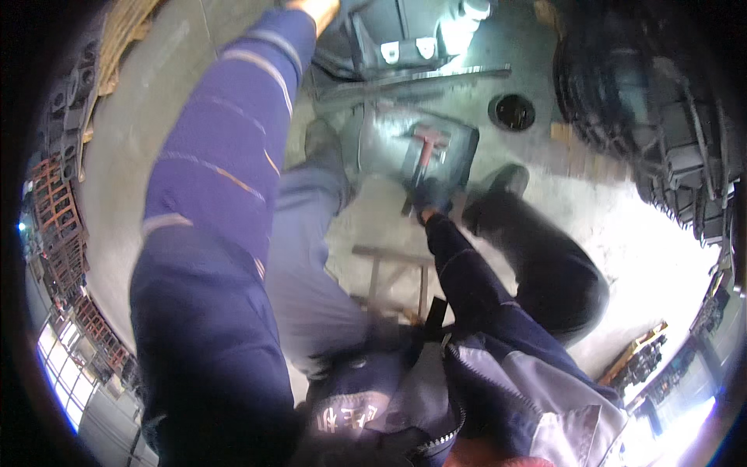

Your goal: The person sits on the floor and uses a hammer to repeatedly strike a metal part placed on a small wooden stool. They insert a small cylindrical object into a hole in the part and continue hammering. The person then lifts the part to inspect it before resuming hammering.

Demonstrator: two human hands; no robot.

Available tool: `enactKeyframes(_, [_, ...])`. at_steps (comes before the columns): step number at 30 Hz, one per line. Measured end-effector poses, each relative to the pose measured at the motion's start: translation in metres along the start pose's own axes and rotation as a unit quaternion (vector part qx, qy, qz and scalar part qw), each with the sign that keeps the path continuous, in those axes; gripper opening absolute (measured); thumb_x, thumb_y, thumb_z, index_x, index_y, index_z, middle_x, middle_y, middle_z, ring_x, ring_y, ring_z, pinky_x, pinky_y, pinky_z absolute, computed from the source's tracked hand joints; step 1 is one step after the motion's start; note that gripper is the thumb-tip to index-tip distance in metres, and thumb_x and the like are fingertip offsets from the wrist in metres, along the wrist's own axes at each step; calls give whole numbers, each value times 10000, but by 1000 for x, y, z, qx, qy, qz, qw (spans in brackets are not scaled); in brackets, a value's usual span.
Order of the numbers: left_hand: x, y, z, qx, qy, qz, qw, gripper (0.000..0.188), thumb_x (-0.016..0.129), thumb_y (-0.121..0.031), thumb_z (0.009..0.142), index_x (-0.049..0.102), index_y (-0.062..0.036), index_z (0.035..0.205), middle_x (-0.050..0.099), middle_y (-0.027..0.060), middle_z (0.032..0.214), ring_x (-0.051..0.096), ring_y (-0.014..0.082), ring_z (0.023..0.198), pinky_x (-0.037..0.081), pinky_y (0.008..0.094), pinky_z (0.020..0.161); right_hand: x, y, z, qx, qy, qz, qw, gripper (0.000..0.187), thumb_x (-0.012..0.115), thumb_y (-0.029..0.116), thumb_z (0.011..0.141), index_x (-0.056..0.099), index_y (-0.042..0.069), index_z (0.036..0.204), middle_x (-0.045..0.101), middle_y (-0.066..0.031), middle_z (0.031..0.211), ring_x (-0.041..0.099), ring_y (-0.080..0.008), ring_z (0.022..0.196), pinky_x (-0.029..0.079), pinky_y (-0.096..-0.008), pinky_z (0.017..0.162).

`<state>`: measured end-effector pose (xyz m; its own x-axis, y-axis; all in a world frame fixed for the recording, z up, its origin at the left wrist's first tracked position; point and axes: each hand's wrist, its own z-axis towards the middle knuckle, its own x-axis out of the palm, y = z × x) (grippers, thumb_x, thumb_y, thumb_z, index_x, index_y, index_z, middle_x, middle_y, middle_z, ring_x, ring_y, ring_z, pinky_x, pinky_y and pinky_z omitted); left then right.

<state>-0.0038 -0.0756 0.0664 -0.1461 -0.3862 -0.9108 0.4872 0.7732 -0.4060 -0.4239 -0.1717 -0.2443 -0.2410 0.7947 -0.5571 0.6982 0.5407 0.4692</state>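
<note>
My left arm stretches far forward to the upper edge, beside a dark metal part [366, 35]. Only a bit of my left hand [317, 9] shows there; its fingers are cut off from view. Lower and to the right, my right hand [429, 196], in a dark glove, is closed at the handle end of a hammer [428, 140] with a reddish T-shaped head. The hammer lies over a dark, shallow tray [461, 152] on the floor between my feet. Other small items in the tray are too blurred to name.
A long metal bar [436, 78] lies beyond the tray. To its right sits a dark round ring or bowl [513, 113]. Large dark machinery parts [646, 101] stand at the right. A low metal frame [389, 257] is between my legs; reddish racks [58, 210] line the left.
</note>
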Motion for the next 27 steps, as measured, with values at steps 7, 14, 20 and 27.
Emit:
enactKeyframes(7, [-7,-1,-2,-23,19,-20,999,681,448,-585,1021,750,24,978,710,286,912,683,461,895,502,500,849,11,-28,53,126,34,107,986,497,729,462,864,706,23,1095,736,-229,993,721,-407,914,558,-452,791])
enactKeyframes(14, [-11,-6,-5,-68,83,14,994,676,379,-583,1038,773,-35,1066,730,249,1070,687,415,1052,499,490,970,-65,-13,19,-268,-18,-293,918,246,537,172,987,714,61,1117,699,-99,827,710,-275,800,530,-425,629])
enactKeyframes(20, [-5,1,-2,-28,34,-45,998,641,411,-539,1030,755,1,1029,701,291,1066,673,475,1010,492,515,931,-250,114,-113,-64,-63,358,929,91,590,140,998,606,51,993,589,-13,734,557,-120,594,463,-288,522])
enactKeyframes(27, [-11,-4,-2,-49,62,-6,997,607,411,-528,1050,763,-40,1129,711,238,1186,672,422,1111,489,488,1012,-468,268,-187,-497,-384,136,766,294,563,267,1062,698,40,1191,686,-47,851,651,-90,712,533,-244,590])
